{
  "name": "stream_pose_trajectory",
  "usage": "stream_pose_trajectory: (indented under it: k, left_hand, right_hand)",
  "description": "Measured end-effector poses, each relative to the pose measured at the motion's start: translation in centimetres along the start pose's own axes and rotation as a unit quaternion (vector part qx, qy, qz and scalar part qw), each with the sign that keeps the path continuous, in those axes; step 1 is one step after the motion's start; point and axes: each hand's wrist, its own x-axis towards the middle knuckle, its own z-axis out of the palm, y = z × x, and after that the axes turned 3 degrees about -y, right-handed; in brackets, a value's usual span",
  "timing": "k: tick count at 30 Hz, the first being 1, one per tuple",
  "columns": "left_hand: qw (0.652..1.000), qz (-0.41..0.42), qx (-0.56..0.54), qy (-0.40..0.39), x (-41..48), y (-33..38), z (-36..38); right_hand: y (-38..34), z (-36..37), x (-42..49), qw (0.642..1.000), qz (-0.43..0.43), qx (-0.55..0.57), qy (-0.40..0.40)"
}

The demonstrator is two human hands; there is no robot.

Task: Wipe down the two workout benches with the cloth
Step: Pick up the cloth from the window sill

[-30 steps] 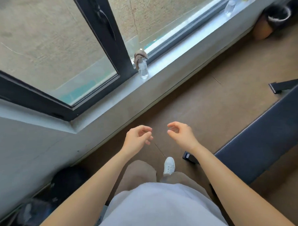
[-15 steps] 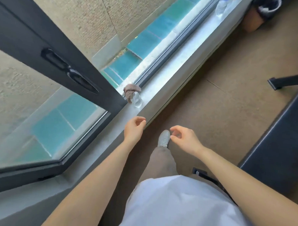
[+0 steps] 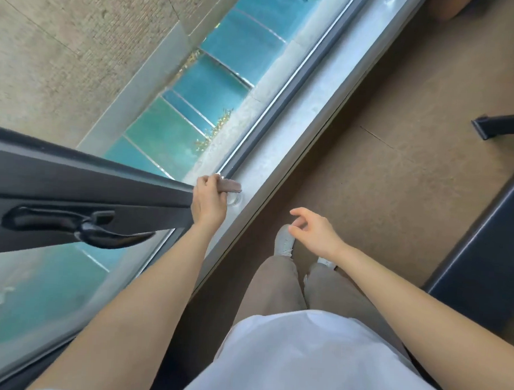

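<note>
Your left arm's stretched forward, left grip (image 3: 209, 203) knuckles up with fingers curled over the cloth (image 3: 232, 186). Meanwhile your right grip (image 3: 316, 231) hangs nearer you, fingers loosely spread.

Window sash (image 3: 74, 172) crowds sill (image 3: 306, 114) left; floor (image 3: 383, 176) open; bench (image 3: 482, 257) right.

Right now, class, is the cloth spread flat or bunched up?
Bunched up: the cloth sits as a small brown wad on top of the bottle on the windowsill, and the left hand grips it.
</note>
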Motion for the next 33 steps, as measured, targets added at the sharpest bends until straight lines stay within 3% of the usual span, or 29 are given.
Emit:
stream_pose_trajectory:
  k: [6,10,12,16,20,23,27,33]
  left_hand:
    - [0.997,-0.041,0.001,0.064,0.5,1.0,-1.1]
    - [0.988,0.079,0.043,0.126,-1.3,2.1,-1.6]
    - [0.982,0.158,0.003,0.101,-2.7,3.7,-1.8]
    - [0.956,0.283,-0.065,-0.035,-4.8,7.5,-0.9]
    - [0.917,0.377,-0.017,-0.131,-5.7,13.0,1.3]
    - [0.882,0.413,0.026,-0.226,-6.0,17.6,3.3]
    - [0.808,0.44,0.146,-0.363,-7.2,24.8,7.4]
    - [0.67,0.502,0.34,-0.427,-11.6,34.4,15.5]
  right_hand:
    - [0.5,-2.4,0.5,0.998,0.025,0.048,0.016]
    - [-1.2,-2.8,0.7,0.996,-0.007,0.085,0.025]
    - [-2.5,-3.0,0.5,0.992,-0.046,0.107,0.051]
    - [-3.5,-3.8,-0.5,0.974,-0.129,0.156,0.097]
    - [-0.1,-5.9,-2.6,0.967,-0.107,0.153,0.172]
    - [4.9,-7.0,-4.9,0.951,-0.055,0.177,0.249]
    - [11.0,-8.4,-8.6,0.915,0.006,0.218,0.338]
    - [19.9,-9.4,-15.3,0.834,0.082,0.302,0.455]
